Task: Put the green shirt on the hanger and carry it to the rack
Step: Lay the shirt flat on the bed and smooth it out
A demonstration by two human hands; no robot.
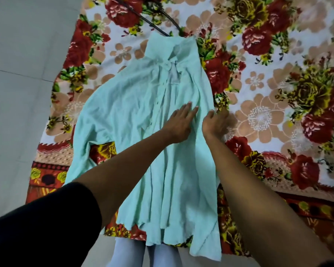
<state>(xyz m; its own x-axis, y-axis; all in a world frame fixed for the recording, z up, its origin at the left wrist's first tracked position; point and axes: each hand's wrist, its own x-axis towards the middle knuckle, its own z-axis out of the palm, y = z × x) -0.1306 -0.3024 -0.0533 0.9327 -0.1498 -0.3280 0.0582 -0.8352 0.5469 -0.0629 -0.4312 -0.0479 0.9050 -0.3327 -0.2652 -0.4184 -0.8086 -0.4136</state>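
Observation:
The pale green shirt (135, 112) lies spread on a floral bedspread (262, 78), collar at the far end, hem hanging over the near edge. A dark hanger (158, 18) lies beyond the collar, its lower part hidden under the shirt. My left hand (179, 122) rests flat on the shirt's middle with straight fingers. My right hand (214, 122) is just to its right at the shirt's right edge, fingers curled down onto the fabric; whether it pinches the cloth is unclear.
Grey floor tiles (17, 74) run along the left of the bed. My legs in light trousers (135, 253) stand at the bed's near edge. No rack is in view.

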